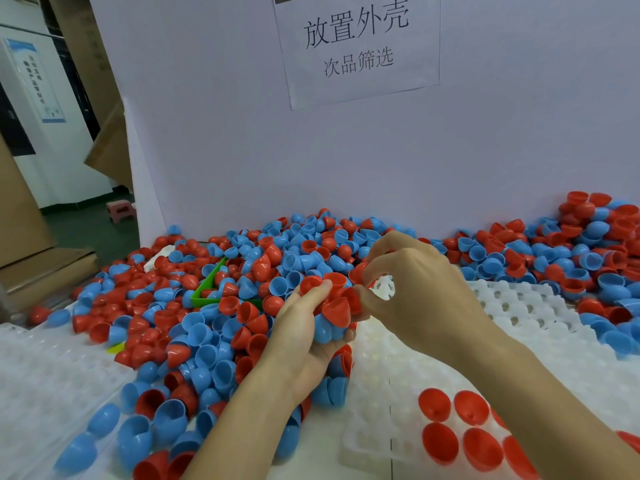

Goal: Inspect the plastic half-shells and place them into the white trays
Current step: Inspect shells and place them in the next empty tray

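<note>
Right now my left hand point(304, 327) cups several half-shells point(332, 317); my right hand point(398, 278) pinches one red shell point(360, 271) above them—fumbling could spill the handful.

From my seat, the heap of red and blue half-shells point(221, 306) blocks the whole left and centre of the table, banked against the white backboard point(311, 150); a green bin point(204, 292) sits half-buried in it; my left hand point(304, 327) and right hand point(415, 289) crowd the middle; open passage lies over the white tray point(519, 306) at right, whose near pockets hold red shells point(450, 427).
</note>
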{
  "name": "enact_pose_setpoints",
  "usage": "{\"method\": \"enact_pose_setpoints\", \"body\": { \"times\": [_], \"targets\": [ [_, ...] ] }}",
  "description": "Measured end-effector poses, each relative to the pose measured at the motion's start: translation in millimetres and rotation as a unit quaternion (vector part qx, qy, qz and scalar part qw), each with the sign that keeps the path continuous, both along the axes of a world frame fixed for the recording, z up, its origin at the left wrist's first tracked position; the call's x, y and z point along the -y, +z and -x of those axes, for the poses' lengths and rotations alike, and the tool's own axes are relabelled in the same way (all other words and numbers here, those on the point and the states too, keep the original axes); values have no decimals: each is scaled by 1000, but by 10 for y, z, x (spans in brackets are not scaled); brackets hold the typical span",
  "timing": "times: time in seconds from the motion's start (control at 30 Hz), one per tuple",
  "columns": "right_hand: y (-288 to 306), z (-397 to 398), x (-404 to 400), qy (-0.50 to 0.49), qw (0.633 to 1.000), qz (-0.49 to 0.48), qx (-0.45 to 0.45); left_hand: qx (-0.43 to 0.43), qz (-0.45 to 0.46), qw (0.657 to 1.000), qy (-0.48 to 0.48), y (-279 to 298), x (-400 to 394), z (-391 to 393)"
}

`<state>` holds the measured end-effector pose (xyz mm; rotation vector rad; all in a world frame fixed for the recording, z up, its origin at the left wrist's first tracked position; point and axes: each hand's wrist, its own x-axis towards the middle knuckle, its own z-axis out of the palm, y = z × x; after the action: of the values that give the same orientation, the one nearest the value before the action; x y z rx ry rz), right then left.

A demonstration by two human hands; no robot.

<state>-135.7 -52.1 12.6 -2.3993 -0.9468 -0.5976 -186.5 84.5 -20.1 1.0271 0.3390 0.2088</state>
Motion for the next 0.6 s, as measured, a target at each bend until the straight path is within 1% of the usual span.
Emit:
{"method": "enact_pose_setpoints", "body": {
  "times": [0.07,0.13,0.27,0.33,0.43,0.5,0.6],
  "targets": [
    [0,-26,23,-1,1000,-5,3,-2,0,1000,5,-8,-13,-3],
    [9,-69,77,10,1000,-14,-18,-4,6,1000,13,-22,-24,-7],
    [83,-140,184,30,993,-38,-105,0,57,998,19,-12,-38,16],
    [129,-141,225,46,981,-74,-174,6,84,996,17,7,-37,34],
    [187,-115,272,80,942,-155,-286,9,102,995,18,30,-22,45],
    [204,-108,286,87,929,-168,-318,5,103,994,17,41,-7,43],
    [179,-118,276,103,916,-184,-341,3,100,995,20,42,-5,46]
  ]
}}
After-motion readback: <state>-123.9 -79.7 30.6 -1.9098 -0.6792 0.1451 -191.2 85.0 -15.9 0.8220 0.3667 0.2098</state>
